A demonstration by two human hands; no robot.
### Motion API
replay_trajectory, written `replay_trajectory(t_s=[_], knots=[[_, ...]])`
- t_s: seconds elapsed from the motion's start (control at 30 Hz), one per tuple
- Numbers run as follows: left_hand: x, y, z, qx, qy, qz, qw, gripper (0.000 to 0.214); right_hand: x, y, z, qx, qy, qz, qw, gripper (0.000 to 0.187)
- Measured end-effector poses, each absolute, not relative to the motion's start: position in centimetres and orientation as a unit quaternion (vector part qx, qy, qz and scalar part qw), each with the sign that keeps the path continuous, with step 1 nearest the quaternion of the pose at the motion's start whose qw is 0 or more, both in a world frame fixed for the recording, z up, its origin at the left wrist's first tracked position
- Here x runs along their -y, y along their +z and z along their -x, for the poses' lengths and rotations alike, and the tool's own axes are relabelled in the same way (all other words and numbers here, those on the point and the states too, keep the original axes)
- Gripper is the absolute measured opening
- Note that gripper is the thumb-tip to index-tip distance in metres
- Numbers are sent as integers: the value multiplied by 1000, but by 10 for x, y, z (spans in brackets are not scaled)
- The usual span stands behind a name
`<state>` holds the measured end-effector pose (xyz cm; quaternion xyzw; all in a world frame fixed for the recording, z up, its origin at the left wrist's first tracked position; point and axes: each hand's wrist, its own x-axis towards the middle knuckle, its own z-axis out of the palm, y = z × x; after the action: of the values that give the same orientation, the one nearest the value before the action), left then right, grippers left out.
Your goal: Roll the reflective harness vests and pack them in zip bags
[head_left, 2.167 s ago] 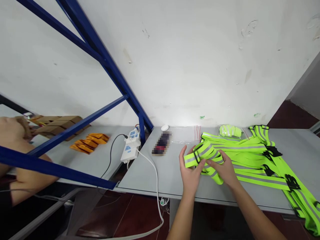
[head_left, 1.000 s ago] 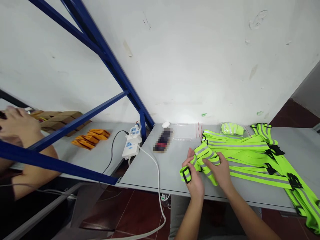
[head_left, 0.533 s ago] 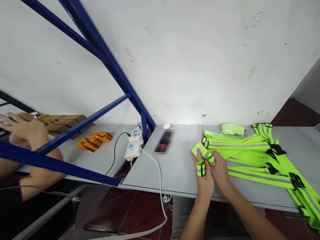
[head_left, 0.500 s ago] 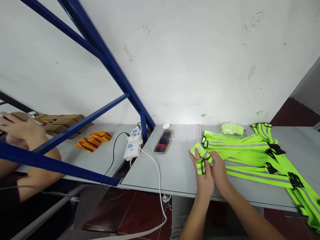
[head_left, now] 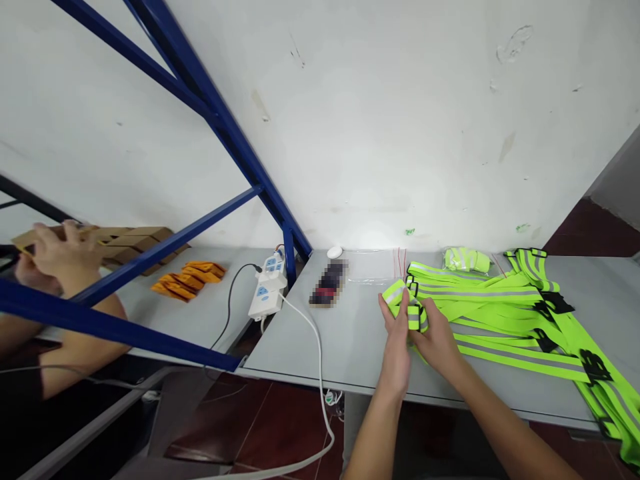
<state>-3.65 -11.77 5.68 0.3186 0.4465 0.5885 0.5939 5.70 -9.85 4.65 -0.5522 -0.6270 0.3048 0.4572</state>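
Between my two hands, above the grey table, is a folded neon-yellow reflective strap (head_left: 395,293) with silver stripes and black buckles. My left hand (head_left: 397,340) is closed round its left side, fingers pointing up. From the right, my right hand (head_left: 436,337) grips the same bundle near its lower edge; some of its fingers are hidden behind the strap. More reflective straps (head_left: 480,293) lie spread to the right, with black clips among them. Behind them sits a rolled strap in a clear bag (head_left: 467,260).
Clear zip bags (head_left: 373,265) lie by the wall beside a blurred phone-like object (head_left: 329,283) and a white oval case (head_left: 335,252). A power strip (head_left: 267,290) and blue frame (head_left: 235,147) stand left. Beyond, a co-worker's hands (head_left: 65,257) handle a brown box near orange packets (head_left: 190,280).
The strap bundle has turned in my hands, and its buckles sit differently. My left hand has shifted slightly left. The co-worker's hands have moved, and a brown box now shows in them.
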Motion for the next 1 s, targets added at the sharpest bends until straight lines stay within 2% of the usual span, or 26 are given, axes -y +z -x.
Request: replay_trajectory(t_s=[0.03,0.13,0.2,0.27,0.33,0.43,0.53,0.73,0.83,1.0], knots=[[118,58,35,-458,594,-325,576,60,98,48,-57,629,314,551,450,14],[116,56,30,-454,644,-277,549,93,98,50,-58,633,352,532,440,13],[114,52,29,-451,653,-218,568,105,98,50,-58,629,373,516,446,18],[111,48,31,-442,632,-188,608,96,99,49,-59,627,383,508,449,22],[107,43,33,-429,609,-174,644,75,100,48,-60,633,381,506,445,25],[104,38,33,-437,609,-139,647,54,102,45,-63,650,373,496,439,22],[104,38,25,-455,626,-126,620,53,102,42,-62,626,378,499,464,17],[114,43,3,-451,676,-156,561,62,95,42,-51,465,423,554,546,32],[117,44,2,-427,683,-152,573,62,92,44,-53,432,433,559,560,38],[115,45,9,-416,629,-97,650,49,88,40,-60,438,431,576,540,45]])
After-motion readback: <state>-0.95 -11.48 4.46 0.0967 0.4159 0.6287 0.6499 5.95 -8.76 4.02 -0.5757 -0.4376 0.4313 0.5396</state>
